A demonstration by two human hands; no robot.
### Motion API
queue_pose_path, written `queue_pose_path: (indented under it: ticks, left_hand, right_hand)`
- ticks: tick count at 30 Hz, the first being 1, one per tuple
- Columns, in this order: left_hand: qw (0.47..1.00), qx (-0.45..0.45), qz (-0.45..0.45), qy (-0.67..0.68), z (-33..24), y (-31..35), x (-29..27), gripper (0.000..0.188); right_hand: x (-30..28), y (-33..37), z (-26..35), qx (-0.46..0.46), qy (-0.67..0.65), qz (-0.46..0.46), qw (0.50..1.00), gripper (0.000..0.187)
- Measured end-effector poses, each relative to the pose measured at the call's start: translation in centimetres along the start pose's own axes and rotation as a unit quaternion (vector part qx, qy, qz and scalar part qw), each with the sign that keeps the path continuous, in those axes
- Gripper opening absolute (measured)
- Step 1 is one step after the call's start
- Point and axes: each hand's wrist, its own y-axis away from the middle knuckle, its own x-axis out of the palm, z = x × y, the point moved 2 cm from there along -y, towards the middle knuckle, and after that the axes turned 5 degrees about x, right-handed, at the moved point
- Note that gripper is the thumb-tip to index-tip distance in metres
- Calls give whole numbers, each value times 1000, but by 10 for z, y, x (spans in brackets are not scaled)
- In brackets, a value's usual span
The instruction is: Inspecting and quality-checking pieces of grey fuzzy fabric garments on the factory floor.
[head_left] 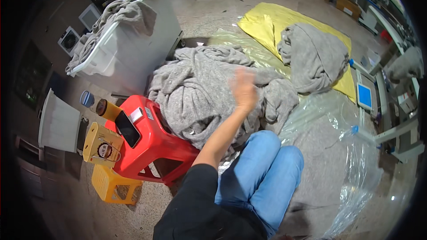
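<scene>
A large heap of grey knit fabric (pixel 191 86) lies crumpled on the floor in front of my knees. My left hand (pixel 244 90) is over the right part of this heap, at the end of my outstretched bare forearm. Its fingers are smeared by motion, so I cannot make out whether they grip the cloth. My right hand does not show. Beyond the heap to the right, a smaller bundle of grey fabric (pixel 313 58) rests on a yellow plastic sheet (pixel 262 20).
A white wheeled bin (pixel 126 46) with grey cloth over its rim stands left. A red stool (pixel 151 144) bears a phone (pixel 127 128), a jar (pixel 108 110) and a yellow box (pixel 103 144). Clear plastic film (pixel 356 191) and flat grey cloth (pixel 316 169) lie right, near a metal frame (pixel 396 135).
</scene>
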Motion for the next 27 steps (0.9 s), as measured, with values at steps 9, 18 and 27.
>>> queue_pose_path:
  ticks: [9,18,27]
  left_hand:
    - [976,-80,-25,199,98,55,-61,9]
    - [583,104,617,518,58,219,-146,9]
    - [602,159,754,207,128,189,-99,21]
  right_hand:
    - [-169,-50,187,-248,-162,-297,908,14]
    - [-232,-22,328,-304,-272,-260,875,14]
    - [-217,-24,309,-234,-285,-258,893,13]
